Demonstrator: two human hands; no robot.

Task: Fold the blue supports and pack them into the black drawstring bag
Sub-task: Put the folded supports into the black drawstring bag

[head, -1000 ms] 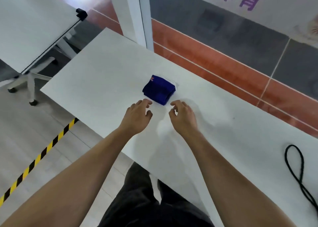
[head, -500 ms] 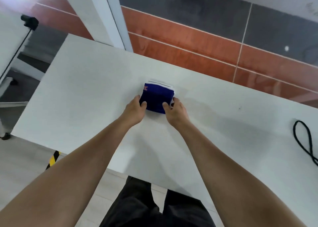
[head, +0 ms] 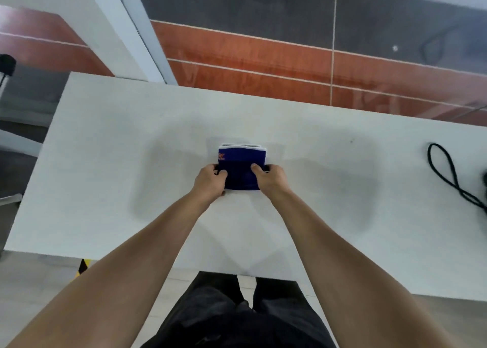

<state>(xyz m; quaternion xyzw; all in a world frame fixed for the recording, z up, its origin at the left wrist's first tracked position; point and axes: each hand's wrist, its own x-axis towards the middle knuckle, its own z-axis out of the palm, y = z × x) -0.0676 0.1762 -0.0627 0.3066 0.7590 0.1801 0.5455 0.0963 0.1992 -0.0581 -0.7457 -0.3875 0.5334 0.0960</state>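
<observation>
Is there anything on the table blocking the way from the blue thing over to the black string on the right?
Nothing visible does. Both hands grip the folded blue supports, and only bare white table lies between them and the black cord. The bag itself is barely in view.

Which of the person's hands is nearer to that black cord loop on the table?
Right. The right hand grips the folded blue supports on the side toward the black cord; the left hand grips the far side.
</observation>
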